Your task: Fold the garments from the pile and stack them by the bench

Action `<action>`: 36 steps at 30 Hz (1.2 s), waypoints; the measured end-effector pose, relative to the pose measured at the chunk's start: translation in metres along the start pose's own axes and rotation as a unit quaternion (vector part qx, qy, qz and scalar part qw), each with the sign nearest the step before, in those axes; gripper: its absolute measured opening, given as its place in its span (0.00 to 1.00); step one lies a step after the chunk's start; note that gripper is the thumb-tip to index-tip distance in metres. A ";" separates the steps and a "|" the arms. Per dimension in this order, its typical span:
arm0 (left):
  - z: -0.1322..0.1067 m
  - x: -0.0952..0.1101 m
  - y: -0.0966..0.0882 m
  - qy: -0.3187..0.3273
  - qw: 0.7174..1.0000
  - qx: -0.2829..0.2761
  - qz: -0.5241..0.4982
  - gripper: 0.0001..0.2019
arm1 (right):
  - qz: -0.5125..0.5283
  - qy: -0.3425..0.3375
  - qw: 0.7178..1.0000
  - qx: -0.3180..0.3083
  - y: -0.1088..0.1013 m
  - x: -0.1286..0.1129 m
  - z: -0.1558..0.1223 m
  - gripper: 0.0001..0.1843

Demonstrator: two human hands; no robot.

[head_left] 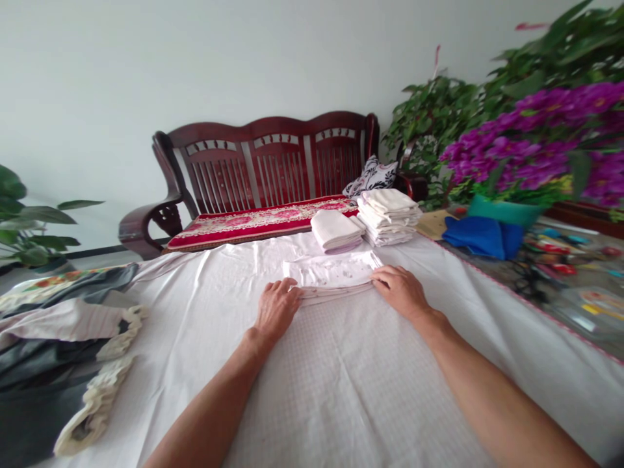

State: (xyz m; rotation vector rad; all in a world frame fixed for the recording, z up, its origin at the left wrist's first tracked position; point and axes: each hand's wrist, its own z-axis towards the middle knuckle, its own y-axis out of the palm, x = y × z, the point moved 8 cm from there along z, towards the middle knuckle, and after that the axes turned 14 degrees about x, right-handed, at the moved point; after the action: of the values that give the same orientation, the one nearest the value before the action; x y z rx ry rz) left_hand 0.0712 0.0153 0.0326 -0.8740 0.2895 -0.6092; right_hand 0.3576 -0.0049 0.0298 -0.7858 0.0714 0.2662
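A white folded cloth (336,270) with small faint prints lies flat on the white tablecloth (341,377), its layered near edge towards me. My left hand (279,305) holds the near left corner, fingers curled over the edge. At the near right corner, the thumb and fingers of my right hand (402,290) pinch the same cloth. Just behind it sits a smaller folded white cloth (336,231) with a pale lilac lower layer. Beside that, to the right, stands a taller stack of folded white cloths (389,218).
Loose grey and striped garments (63,325) with ruffled cream edges lie at left. A dark red wooden bench (273,162) with a red floral cover stands behind. At right are a blue cloth (482,237), purple flowers (536,143) and a cluttered surface with small items.
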 end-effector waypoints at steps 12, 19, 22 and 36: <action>-0.002 0.006 0.002 0.048 0.994 0.017 -0.100 0.07 | -0.003 -0.007 1.000 0.002 0.000 0.001 0.001 0.11; -0.004 -0.003 0.007 0.043 0.983 0.009 -0.177 0.06 | -0.010 -0.005 1.000 0.004 0.001 0.003 0.001 0.10; -0.004 0.001 0.005 0.060 0.983 0.001 -0.174 0.06 | -0.013 -0.006 1.000 0.001 0.001 0.003 0.001 0.10; -0.006 0.006 -0.003 0.040 0.993 -0.037 -0.106 0.06 | -0.042 -0.013 0.999 -0.027 -0.007 -0.005 -0.001 0.14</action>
State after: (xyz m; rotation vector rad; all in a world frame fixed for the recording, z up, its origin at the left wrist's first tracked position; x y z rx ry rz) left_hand 0.0721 0.0066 0.0316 -0.9601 0.2949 -0.8367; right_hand 0.3552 -0.0115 0.0349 -0.8375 0.0070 0.1993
